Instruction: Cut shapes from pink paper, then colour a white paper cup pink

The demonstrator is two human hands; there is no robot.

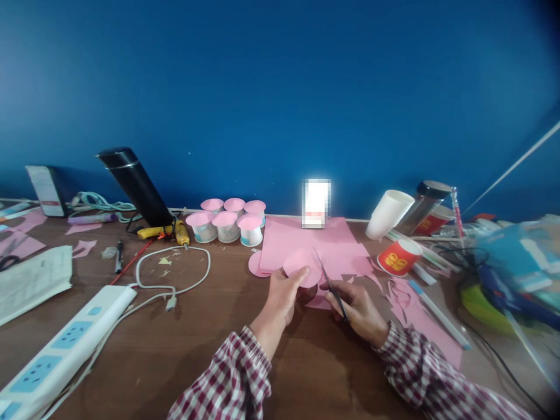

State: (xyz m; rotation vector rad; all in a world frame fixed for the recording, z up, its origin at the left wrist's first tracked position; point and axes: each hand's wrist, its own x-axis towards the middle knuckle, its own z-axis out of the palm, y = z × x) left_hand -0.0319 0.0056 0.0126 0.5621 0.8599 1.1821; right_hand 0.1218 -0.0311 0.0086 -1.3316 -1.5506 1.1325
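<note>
Between thumb and fingers, my left hand (286,294) grips a round pink paper disc (301,265). My right hand (357,308) is closed around the handles of a pair of scissors (334,291), whose dark blades point up and away along the disc's right edge. Whether the blades touch the paper I cannot tell. Beyond both hands lie pink paper sheets (280,236), with another pink disc (254,264) partly under their left edge. To the left of the sheets stand several small cups with pink round tops (225,220).
A white power strip (65,344) and a looped white cable (209,265) lie left, near a leaning black flask (135,186). At right are a red paper cup (399,258), white cups (388,214), pink scraps (420,315) and a blue glue gun (507,291).
</note>
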